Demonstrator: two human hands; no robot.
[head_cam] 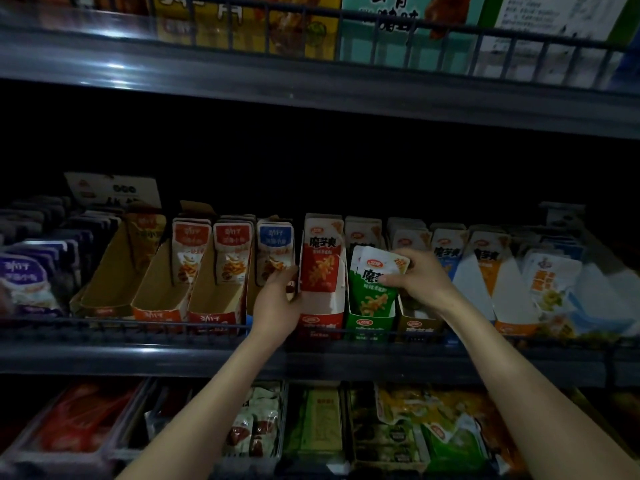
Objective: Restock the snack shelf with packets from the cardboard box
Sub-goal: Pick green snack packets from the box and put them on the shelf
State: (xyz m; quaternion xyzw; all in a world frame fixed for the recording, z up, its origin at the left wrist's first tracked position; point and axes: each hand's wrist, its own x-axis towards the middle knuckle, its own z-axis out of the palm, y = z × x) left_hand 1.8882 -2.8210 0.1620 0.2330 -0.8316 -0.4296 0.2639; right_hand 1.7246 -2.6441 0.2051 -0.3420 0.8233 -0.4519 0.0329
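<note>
Both forearms reach up to the middle shelf [311, 355]. The left hand [275, 299] has its back to the camera, and its fingers and thumb are curled round the left wall of the red box [322, 322], gripping it. The right hand [420, 277] is turned inward. Its thumb and fingers pinch a small stack of green packets [372, 277] by their white tops, and the stack stands tilted in the mouth of the green box [369, 323], just beside the red box. The red box holds upright red packets [320, 261]. The shelf is dark metal with a low wire rail [138, 323] along its front, and the space behind the goods is black. The scene is dim. To the right of the green box stand a brown box [420, 329] and orange-fronted boxes [512, 327] with white walls, close to the right wrist. To the left of the left hand, open cardboard trays [162, 306] hold red-topped pouches [230, 254] and blue-topped pouches [275, 247] pushed to the back, and purple packets [24, 278] lie farther left. The upper shelf [311, 88] carries large printed cartons [408, 26] behind its own rail. Below the arms, the lower shelf holds mixed packets [256, 424], partly hidden by both forearms.
</note>
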